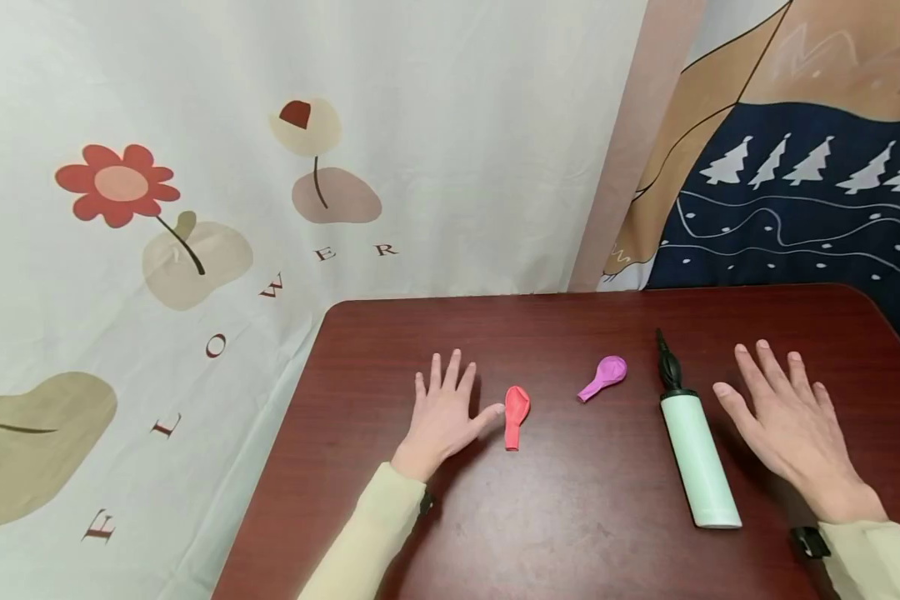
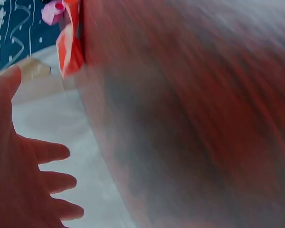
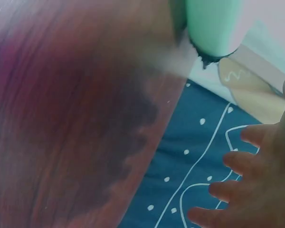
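Note:
My left hand (image 1: pixel 444 412) is spread with straight fingers over the left part of the table, its thumb tip right beside a red uninflated balloon (image 1: pixel 517 415). A purple uninflated balloon (image 1: pixel 603 378) lies further right and back. Right of it lies a mint-green hand balloon pump (image 1: pixel 699 458), its black nozzle toward the back edge. Just right of the pump, my right hand (image 1: pixel 791 421) is spread too, fingers straight, holding nothing. In the left wrist view the red balloon (image 2: pixel 70 50) shows beyond the thumb; the right wrist view shows the pump's green body (image 3: pixel 213 26).
The dark red-brown wooden table (image 1: pixel 570 517) has rounded back corners. Behind it hangs a pale curtain (image 1: pixel 480 125) with flower prints and lettering. At the back right a navy and tan cloth (image 1: pixel 787 192) carries white trees. Dark bands circle both wrists.

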`<state>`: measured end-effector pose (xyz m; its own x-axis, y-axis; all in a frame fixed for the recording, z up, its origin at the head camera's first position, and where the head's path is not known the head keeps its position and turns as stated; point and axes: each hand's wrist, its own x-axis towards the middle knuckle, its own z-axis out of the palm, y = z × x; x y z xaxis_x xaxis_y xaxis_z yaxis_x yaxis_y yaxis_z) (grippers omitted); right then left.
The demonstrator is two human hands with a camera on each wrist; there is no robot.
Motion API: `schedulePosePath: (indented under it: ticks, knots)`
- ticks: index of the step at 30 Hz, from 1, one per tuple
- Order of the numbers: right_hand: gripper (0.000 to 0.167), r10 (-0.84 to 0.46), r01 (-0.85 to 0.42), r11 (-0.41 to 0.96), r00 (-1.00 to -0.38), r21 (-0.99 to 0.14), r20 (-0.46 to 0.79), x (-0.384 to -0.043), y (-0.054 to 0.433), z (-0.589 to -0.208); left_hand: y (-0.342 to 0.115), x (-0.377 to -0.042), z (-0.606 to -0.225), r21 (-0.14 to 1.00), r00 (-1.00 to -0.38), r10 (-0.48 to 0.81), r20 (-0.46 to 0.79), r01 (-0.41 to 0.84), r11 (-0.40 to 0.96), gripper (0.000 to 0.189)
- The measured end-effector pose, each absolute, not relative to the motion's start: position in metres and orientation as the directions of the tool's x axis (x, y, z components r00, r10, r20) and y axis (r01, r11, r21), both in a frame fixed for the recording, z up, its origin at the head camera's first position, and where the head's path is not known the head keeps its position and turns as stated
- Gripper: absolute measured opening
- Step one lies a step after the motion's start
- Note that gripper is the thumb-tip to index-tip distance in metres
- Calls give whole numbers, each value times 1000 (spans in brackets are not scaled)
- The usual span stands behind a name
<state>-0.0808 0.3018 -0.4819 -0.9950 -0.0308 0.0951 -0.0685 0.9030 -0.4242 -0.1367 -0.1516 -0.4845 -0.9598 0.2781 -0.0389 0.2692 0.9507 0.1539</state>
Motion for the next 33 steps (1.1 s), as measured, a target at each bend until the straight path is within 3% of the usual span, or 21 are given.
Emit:
schedulePosePath:
  ticks: [5, 10, 16, 22, 26, 33]
  knots:
    - [74, -45, -71, 903, -996, -424, 72, -78, 292, -478, -133, -135, -483, 106, -944, 326, -56, 319, 942, 88]
    - [75, -55, -79, 902, -996, -424, 70, -77, 285, -476, -118, -131, -487, 48, -930, 365, 32, 366, 929, 76]
    - [76, -56, -87, 902, -995, -422, 84, -76, 283, -476, -107, -129, -494, 71, -925, 373, 65, 377, 923, 60]
    - [76, -53, -84, 901, -995, -426, 82, -73, 282, -477, -106, -129, -496, 224, -919, 395, 17, 388, 894, 33]
    - [76, -50, -81, 900, -995, -428, 83, -73, 282, -477, -109, -132, -494, 356, -917, 400, 0, 373, 857, 27]
    - [76, -51, -88, 897, -994, -434, 96, -76, 281, -475, -112, -141, -486, 645, -951, 307, -45, 207, 736, 18]
